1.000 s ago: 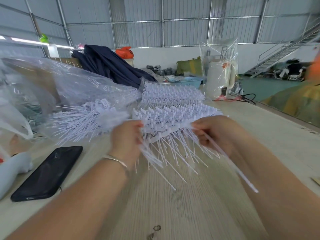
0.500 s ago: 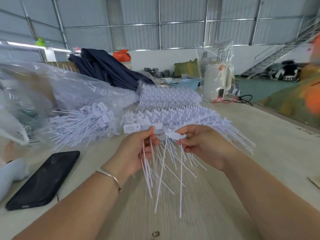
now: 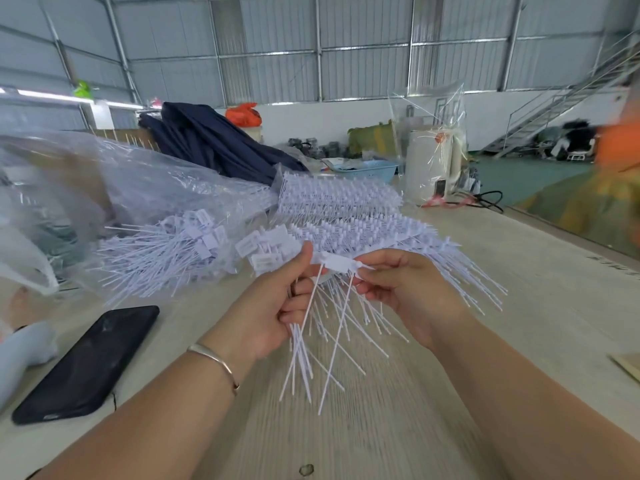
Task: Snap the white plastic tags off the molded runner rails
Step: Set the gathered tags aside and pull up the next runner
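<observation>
My left hand (image 3: pixel 273 303) grips a bundle of loose white tags (image 3: pixel 266 249), flat heads fanned above the thumb and thin tails hanging down. My right hand (image 3: pixel 398 289) pinches the flat head of a white tag (image 3: pixel 337 262) held between both hands, its tails pointing down. Behind my hands a stack of molded runner rails (image 3: pixel 363 233) with tags still attached lies on the table, tails fanning right. More rails (image 3: pixel 332 195) are stacked further back. A heap of separated tags (image 3: pixel 162 251) lies to the left.
A black phone (image 3: pixel 86 365) lies on the wooden table (image 3: pixel 519 323) at the left. Clear plastic bags (image 3: pixel 104 181) cover the far left. A dark cloth (image 3: pixel 214 143), a blue basket (image 3: pixel 367 168) and a white kettle (image 3: pixel 433 164) in plastic stand behind.
Both hands lifted off the rail stack, the left now gripping a bundle of loose tags. The right hand's tag has come up against the left thumb.
</observation>
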Demonstrator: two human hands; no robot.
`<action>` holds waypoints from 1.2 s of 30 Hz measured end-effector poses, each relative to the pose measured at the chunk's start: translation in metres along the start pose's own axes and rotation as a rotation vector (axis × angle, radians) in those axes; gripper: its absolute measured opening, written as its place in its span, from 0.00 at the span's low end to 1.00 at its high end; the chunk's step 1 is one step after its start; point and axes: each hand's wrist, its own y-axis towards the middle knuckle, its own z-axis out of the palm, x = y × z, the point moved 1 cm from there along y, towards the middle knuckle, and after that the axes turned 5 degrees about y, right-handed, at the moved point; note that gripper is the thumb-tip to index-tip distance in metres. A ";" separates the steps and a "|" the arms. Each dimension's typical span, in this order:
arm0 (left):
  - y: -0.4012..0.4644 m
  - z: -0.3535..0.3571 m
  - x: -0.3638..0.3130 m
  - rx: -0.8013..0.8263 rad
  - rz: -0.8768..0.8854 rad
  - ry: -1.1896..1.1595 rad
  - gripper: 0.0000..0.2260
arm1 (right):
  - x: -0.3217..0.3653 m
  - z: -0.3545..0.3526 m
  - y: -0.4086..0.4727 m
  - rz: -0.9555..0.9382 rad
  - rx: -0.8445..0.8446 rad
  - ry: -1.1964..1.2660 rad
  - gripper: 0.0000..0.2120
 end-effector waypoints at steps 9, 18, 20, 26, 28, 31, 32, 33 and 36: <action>-0.002 0.002 0.003 -0.036 0.081 0.112 0.03 | -0.001 0.004 -0.002 -0.051 0.047 -0.142 0.10; -0.008 0.007 -0.001 0.048 0.065 -0.038 0.09 | -0.002 0.008 -0.004 0.020 0.083 -0.080 0.06; -0.009 0.008 -0.001 0.072 0.051 -0.070 0.08 | -0.003 0.007 -0.004 0.030 0.104 -0.074 0.09; -0.015 0.014 0.000 0.188 0.040 -0.045 0.07 | -0.008 0.011 -0.005 0.124 0.268 0.072 0.04; -0.019 0.018 -0.001 0.222 0.081 0.069 0.07 | -0.008 0.013 -0.007 0.139 0.347 0.131 0.07; -0.021 0.022 -0.002 0.207 0.130 0.159 0.08 | -0.007 0.013 -0.008 0.132 0.414 0.208 0.08; -0.020 0.023 -0.002 0.195 0.135 0.156 0.08 | -0.006 0.013 -0.008 0.129 0.416 0.221 0.09; -0.020 0.023 -0.002 0.185 0.136 0.148 0.08 | -0.006 0.012 -0.008 0.125 0.417 0.226 0.10; -0.019 0.023 0.000 0.145 0.127 0.130 0.08 | -0.007 0.013 -0.009 0.138 0.417 0.215 0.09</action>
